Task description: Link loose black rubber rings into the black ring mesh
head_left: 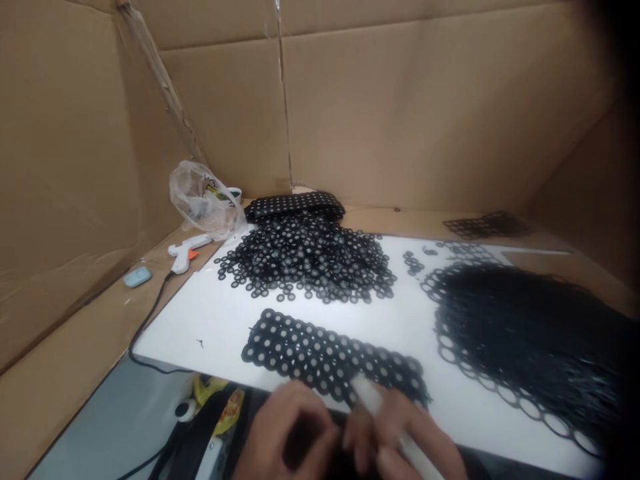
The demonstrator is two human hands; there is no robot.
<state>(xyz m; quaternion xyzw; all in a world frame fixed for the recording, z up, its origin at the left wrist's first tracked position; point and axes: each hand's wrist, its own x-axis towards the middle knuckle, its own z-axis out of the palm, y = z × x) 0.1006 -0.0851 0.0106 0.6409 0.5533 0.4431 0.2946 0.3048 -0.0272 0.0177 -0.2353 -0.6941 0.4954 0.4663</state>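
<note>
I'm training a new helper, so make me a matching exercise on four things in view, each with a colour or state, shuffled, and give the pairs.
Column one:
1. Glue gun
2. Nearer panel
3. Right hand
4. Plastic bag

Column two:
A. Holding a white pen-like tool
B. See-through and crumpled
C. White, with an orange trigger
D. Black, with rows of pale dots

Right pairs: 1-C, 2-D, 3-A, 4-B

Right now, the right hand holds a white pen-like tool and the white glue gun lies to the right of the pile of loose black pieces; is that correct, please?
Not quite: in the head view, the glue gun lies left of the pile. The right hand does hold the white tool.
</note>
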